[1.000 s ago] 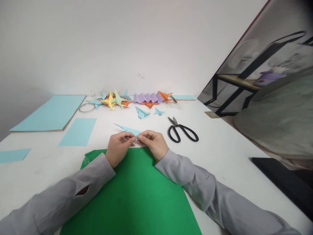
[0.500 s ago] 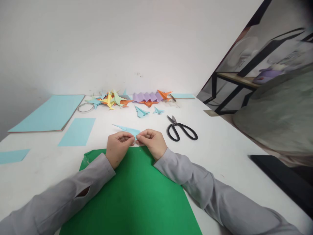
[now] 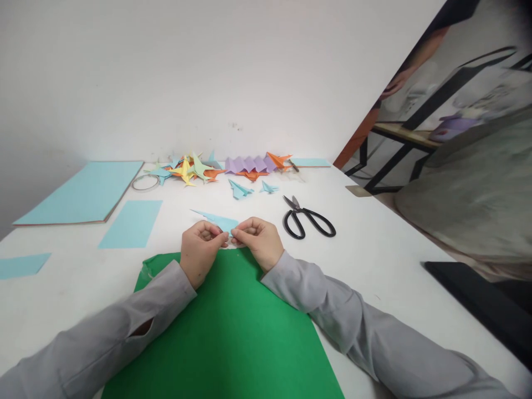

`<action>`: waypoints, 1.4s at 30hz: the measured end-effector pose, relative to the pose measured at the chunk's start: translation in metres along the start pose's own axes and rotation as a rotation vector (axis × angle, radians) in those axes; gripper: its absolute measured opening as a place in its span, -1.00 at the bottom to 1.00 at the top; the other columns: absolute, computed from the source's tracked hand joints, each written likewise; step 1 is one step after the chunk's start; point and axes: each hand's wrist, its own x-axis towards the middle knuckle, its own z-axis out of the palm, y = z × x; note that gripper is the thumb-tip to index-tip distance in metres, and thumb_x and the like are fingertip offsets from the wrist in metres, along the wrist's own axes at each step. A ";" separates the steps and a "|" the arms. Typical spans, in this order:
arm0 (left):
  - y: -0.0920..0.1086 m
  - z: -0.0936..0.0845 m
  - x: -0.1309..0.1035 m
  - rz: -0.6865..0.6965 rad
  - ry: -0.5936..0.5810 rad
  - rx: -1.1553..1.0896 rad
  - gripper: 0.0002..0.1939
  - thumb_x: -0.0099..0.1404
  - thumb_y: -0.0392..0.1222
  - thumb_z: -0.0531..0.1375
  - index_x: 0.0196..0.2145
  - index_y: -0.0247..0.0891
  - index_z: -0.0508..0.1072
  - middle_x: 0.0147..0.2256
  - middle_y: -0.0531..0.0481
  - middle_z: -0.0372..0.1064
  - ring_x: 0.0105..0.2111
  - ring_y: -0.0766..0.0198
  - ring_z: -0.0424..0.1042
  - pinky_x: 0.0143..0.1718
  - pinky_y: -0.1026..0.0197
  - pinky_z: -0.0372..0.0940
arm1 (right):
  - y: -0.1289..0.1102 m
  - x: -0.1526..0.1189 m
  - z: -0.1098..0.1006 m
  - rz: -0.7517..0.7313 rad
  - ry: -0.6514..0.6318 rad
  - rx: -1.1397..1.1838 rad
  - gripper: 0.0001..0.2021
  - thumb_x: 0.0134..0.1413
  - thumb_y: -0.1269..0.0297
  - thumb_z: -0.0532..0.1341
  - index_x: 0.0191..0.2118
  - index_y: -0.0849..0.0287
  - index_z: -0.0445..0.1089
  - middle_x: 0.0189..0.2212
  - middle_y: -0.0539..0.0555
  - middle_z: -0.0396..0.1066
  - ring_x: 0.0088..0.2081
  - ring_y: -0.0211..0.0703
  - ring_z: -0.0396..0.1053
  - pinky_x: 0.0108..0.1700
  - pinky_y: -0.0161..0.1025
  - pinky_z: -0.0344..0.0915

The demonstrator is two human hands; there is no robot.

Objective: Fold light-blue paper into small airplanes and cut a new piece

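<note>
A folded light-blue paper piece (image 3: 220, 220) with a thin point toward the left is pinched at its right end, just beyond the top edge of a green sheet (image 3: 233, 327). My left hand (image 3: 202, 248) is closed on its near edge with thumb and fingertips. Beside it, almost touching, my right hand (image 3: 258, 239) pinches the right corner of the same paper. The fingers cover part of the folds. Black-handled scissors (image 3: 305, 216) lie partly spread to the right of my right hand.
Several folded paper figures (image 3: 193, 168) and a purple pleated paper (image 3: 249, 164) line the wall. Two small blue folded pieces (image 3: 240, 190) lie nearer. Blue sheets (image 3: 132, 224) are at left, a black object (image 3: 477, 310) at right. A person's arm (image 3: 419, 58) shows beyond the table.
Both hands keep their grip on the blue paper; my left hand has shifted very slightly. At the upper right, another person's arm and orange-brown clothing have come into view.
</note>
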 end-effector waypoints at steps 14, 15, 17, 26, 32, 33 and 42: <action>0.001 0.002 -0.005 -0.046 0.025 -0.150 -0.69 -0.13 -0.33 0.29 -0.64 -0.29 0.15 -0.64 0.15 0.29 -0.64 0.39 0.35 -0.55 0.30 0.26 | 0.000 0.000 0.000 -0.044 0.000 0.037 -0.61 -0.51 0.33 0.42 -0.50 0.21 0.21 -0.75 -0.12 0.37 -0.66 -0.32 0.36 -0.57 -0.40 0.29; 0.000 0.002 -0.005 -0.037 0.031 -0.141 -0.68 -0.13 -0.32 0.29 -0.64 -0.28 0.14 -0.65 0.16 0.28 -0.65 0.39 0.34 -0.55 0.30 0.26 | 0.000 0.000 0.000 -0.045 -0.004 0.038 -0.61 -0.52 0.33 0.42 -0.50 0.21 0.22 -0.75 -0.12 0.37 -0.66 -0.32 0.36 -0.57 -0.40 0.29; -0.001 0.002 -0.004 -0.028 0.041 -0.131 -0.68 -0.12 -0.32 0.29 -0.65 -0.28 0.13 -0.66 0.16 0.28 -0.65 0.39 0.34 -0.55 0.30 0.26 | 0.000 0.000 0.000 -0.045 -0.014 0.042 -0.62 -0.51 0.33 0.42 -0.50 0.21 0.22 -0.75 -0.12 0.37 -0.65 -0.31 0.37 -0.56 -0.40 0.29; -0.001 0.002 -0.005 -0.031 0.056 -0.168 -0.68 -0.11 -0.32 0.29 -0.65 -0.28 0.14 -0.66 0.15 0.29 -0.66 0.40 0.32 -0.57 0.31 0.24 | 0.003 0.002 -0.002 -0.026 -0.063 0.100 -0.69 -0.34 0.18 0.36 -0.46 0.23 0.30 -0.70 -0.10 0.38 -0.64 -0.32 0.37 -0.53 -0.39 0.29; -0.002 0.003 -0.004 -0.029 0.028 -0.129 -0.69 -0.11 -0.32 0.28 -0.65 -0.26 0.13 -0.70 0.18 0.25 -0.68 0.39 0.31 -0.61 0.32 0.22 | 0.003 0.000 -0.003 -0.039 -0.058 0.060 -0.63 -0.49 0.35 0.41 -0.45 0.22 0.27 -0.72 -0.14 0.36 -0.64 -0.33 0.35 -0.53 -0.38 0.29; -0.002 0.003 -0.003 -0.030 0.027 -0.120 -0.69 -0.11 -0.31 0.28 -0.65 -0.26 0.13 -0.70 0.18 0.25 -0.69 0.40 0.30 -0.62 0.32 0.22 | 0.002 0.000 -0.003 -0.040 -0.057 0.059 -0.63 -0.49 0.36 0.41 -0.44 0.22 0.26 -0.72 -0.15 0.35 -0.64 -0.34 0.35 -0.53 -0.38 0.28; 0.000 0.003 -0.003 -0.080 0.043 -0.079 -0.70 -0.17 -0.34 0.28 -0.66 -0.26 0.14 -0.74 0.17 0.25 -0.74 0.42 0.26 -0.67 0.35 0.18 | 0.003 0.001 -0.004 -0.023 -0.100 0.051 -0.60 -0.53 0.39 0.41 -0.44 0.21 0.24 -0.71 -0.17 0.34 -0.66 -0.34 0.33 -0.54 -0.37 0.29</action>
